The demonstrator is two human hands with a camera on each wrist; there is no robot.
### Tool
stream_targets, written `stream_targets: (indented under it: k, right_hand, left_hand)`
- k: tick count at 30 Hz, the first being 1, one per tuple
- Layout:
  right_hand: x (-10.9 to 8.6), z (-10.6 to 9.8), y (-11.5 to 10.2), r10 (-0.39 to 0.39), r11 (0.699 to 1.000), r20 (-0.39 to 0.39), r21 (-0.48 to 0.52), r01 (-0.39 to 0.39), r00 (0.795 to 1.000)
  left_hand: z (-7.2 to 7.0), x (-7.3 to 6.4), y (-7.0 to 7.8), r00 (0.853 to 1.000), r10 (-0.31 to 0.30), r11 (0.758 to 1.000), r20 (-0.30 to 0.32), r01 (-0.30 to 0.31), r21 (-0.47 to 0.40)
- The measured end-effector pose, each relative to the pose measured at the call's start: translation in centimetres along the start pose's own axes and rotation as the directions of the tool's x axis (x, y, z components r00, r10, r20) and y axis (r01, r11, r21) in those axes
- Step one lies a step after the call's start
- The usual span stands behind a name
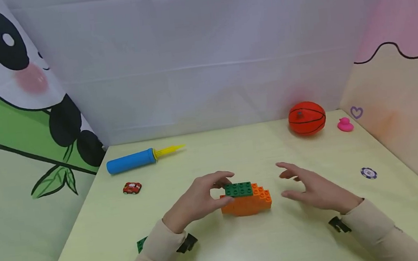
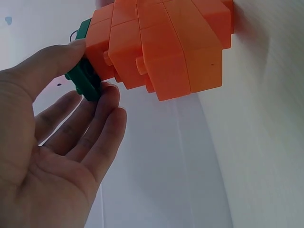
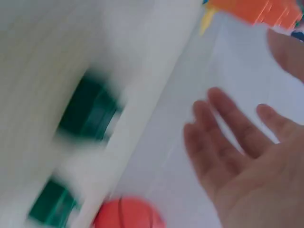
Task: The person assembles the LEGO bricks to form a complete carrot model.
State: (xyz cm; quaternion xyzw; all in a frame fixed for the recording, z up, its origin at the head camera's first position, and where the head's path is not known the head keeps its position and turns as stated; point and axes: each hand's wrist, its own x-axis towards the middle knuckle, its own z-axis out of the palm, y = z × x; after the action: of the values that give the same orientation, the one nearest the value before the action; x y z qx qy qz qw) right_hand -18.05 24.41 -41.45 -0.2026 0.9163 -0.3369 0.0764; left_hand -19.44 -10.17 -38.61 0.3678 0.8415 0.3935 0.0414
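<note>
A stepped build of orange toy bricks (image 1: 245,206) stands on the table in front of me, and a green toy brick (image 1: 238,190) lies across its top. My left hand (image 1: 202,199) pinches the left end of the green brick, thumb on the near side and fingers on the far side. The left wrist view shows the thumb and fingertips at the green brick (image 2: 85,78), beside the orange bricks (image 2: 156,47). To the right of the build, my right hand (image 1: 312,187) hovers apart from it, fingers spread and holding nothing.
A green brick (image 1: 141,244) shows partly behind my left sleeve. Two blurred green bricks (image 3: 90,109) appear in the right wrist view. Farther out lie a toy car (image 1: 132,188), a blue pump (image 1: 132,161), a red ball (image 1: 307,118), a pink duck (image 1: 345,125) and a chip (image 1: 369,173).
</note>
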Motion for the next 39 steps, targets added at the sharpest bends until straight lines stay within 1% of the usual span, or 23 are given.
stream_targets:
  k: [2, 4, 6, 7, 9, 11, 15, 19, 22, 24, 27, 29, 30, 31, 33, 36, 39]
  right_hand:
    - [-1.2, -1.3, 1.6, 0.062, 0.994, -0.016, -0.094, -0.064, 0.998]
    - [-2.3, -1.9, 3.2, 0.124, 0.978, -0.014, -0.166, -0.125, 0.992]
    - [-3.2, -2.2, 4.4, 0.183, 0.963, 0.001, -0.202, -0.179, 0.983]
    - [-3.4, -2.2, 4.9, 0.192, 0.958, 0.006, -0.217, -0.186, 0.981]
    - [-3.6, -2.1, 5.4, 0.199, 0.954, 0.009, -0.233, -0.191, 0.98]
    - [-3.6, -2.1, 5.6, 0.182, 0.953, 0.002, -0.247, -0.176, 0.983]
    - [-3.5, -2.4, 5.5, 0.147, 0.953, -0.016, -0.267, -0.146, 0.989]
    - [-3.3, -2.6, 5.3, 0.134, 0.95, -0.038, -0.281, -0.139, 0.99]
    - [-2.8, -2.6, 4.3, 0.079, 0.961, -0.078, -0.261, -0.097, 0.994]
    - [-2.1, -2.3, 2.9, 0.003, 0.973, -0.119, -0.23, -0.031, 0.993]
    - [-0.9, -1.5, -0.1, -0.11, 0.989, -0.167, -0.12, 0.09, 0.98]
    - [-0.1, -0.7, -2.1, -0.185, 0.983, -0.176, -0.043, 0.181, 0.967]
    - [0.3, -0.3, -3.0, -0.211, 0.977, -0.171, 0.0, 0.214, 0.962]
    - [0.7, 0.1, -3.9, -0.237, 0.969, -0.162, 0.036, 0.246, 0.958]
    - [1.3, 0.9, -5.0, -0.279, 0.953, -0.141, 0.078, 0.292, 0.95]
    - [2.0, 1.7, -5.9, -0.314, 0.941, -0.127, 0.09, 0.326, 0.941]
    - [2.3, 1.9, -6.1, -0.332, 0.937, -0.135, 0.07, 0.343, 0.934]
  left_hand:
    - [-0.1, 0.0, 0.1, 1.0, -0.003, 1.0, 0.0, 0.003, -0.007]
    - [-0.1, 0.0, 0.2, 1.0, -0.001, 1.0, 0.0, 0.001, -0.014]
    - [-0.1, 0.0, 0.1, 1.0, 0.005, 1.0, 0.0, -0.005, -0.017]
    - [-0.1, -0.1, 0.1, 1.0, 0.003, 1.0, 0.0, -0.003, -0.017]
    - [-0.1, -0.1, 0.0, 1.0, 0.002, 1.0, -0.001, -0.002, -0.014]
    - [-0.1, -0.1, 0.0, 1.0, -0.007, 1.0, 0.003, 0.007, -0.007]
    - [-0.1, 0.0, -0.1, 1.0, -0.025, 1.0, 0.014, 0.025, 0.005]
    - [0.0, 0.1, -0.2, 1.0, -0.019, 1.0, 0.021, 0.019, -0.005]
    - [-0.1, 0.0, -0.1, 1.0, -0.012, 1.0, 0.018, 0.012, -0.007]
    - [-0.1, -0.1, -0.1, 1.0, 0.001, 1.0, 0.013, -0.001, -0.005]
    - [0.0, -0.1, -0.1, 1.0, 0.018, 1.0, 0.007, -0.018, -0.006]
    - [0.2, 0.0, -0.2, 1.0, 0.021, 1.0, 0.006, -0.021, -0.001]
    - [0.2, 0.0, -0.2, 1.0, 0.018, 1.0, 0.006, -0.018, 0.001]
    - [0.3, 0.0, -0.1, 1.0, 0.015, 1.0, 0.004, -0.015, 0.001]
    - [0.5, 0.1, -0.2, 1.0, 0.017, 1.0, -0.001, -0.017, 0.0]
    - [0.8, 0.2, -0.3, 0.999, 0.048, 0.999, -0.01, -0.048, -0.009]
    - [1.1, 0.3, -0.5, 0.996, 0.089, 0.996, -0.023, -0.09, -0.008]
